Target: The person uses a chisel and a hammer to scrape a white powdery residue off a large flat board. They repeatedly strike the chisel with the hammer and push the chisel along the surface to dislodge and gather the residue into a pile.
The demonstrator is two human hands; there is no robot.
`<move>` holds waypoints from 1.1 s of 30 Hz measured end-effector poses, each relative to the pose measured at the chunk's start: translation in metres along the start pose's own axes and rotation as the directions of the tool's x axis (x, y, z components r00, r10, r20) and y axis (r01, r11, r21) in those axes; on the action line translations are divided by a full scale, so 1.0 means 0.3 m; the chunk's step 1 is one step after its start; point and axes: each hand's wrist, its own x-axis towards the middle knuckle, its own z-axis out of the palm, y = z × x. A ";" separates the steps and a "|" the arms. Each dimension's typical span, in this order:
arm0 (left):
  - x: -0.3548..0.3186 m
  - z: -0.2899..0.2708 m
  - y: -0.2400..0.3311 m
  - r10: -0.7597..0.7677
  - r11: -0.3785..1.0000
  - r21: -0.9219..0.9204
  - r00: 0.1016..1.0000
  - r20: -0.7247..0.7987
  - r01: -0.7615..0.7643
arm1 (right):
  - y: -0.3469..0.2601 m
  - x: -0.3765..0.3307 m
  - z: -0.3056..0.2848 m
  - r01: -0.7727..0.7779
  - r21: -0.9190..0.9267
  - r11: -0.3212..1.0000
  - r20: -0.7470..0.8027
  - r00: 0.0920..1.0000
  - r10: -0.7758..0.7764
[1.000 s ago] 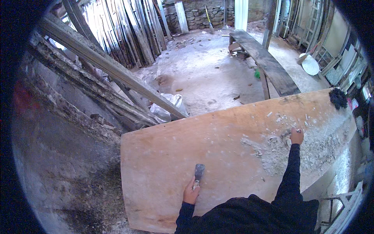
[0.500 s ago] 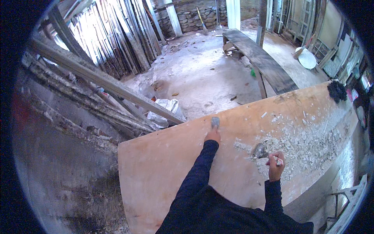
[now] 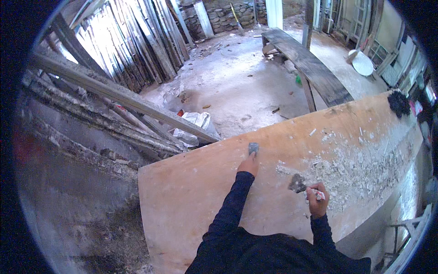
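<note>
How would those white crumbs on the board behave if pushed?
The white crumbs look loose and separate, so they would probably scatter rather than move as one lump. Their small, flaky pieces suggest they're light and may crumble. The pale powder around them hints some dust would stay on the board.

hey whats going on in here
A person is working over a wooden board with both hands. The left hand holds a grey scraper near the board's far edge. The right hand holds a dark scraper, its blade by the left end of a spread of white flakes covering much of the board's right side.
</note>
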 end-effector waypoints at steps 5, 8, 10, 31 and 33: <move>0.175 -0.028 0.060 -0.050 0.997 0.063 0.999 -0.006 0.050 | -0.047 0.001 0.065 0.025 0.067 0.997 0.030 0.999 -0.028; 0.190 -0.047 0.117 -0.079 0.985 0.159 0.995 0.060 0.069 | -0.045 0.001 0.042 0.017 0.020 1.000 0.062 0.998 -0.018; 0.156 -0.028 0.118 -0.074 0.980 0.190 0.995 0.070 0.059 | -0.047 -0.005 0.010 -0.021 -0.013 1.000 0.059 0.998 0.021; -0.300 -0.108 -0.253 -0.095 0.995 0.019 0.995 -0.024 0.095 | -0.058 0.126 0.307 -0.030 0.188 0.982 0.293 0.956 -0.027; -0.335 -0.100 -0.262 0.013 0.999 0.049 1.000 0.022 -0.014 | -0.102 0.130 0.355 0.029 0.142 0.989 0.302 0.951 -0.071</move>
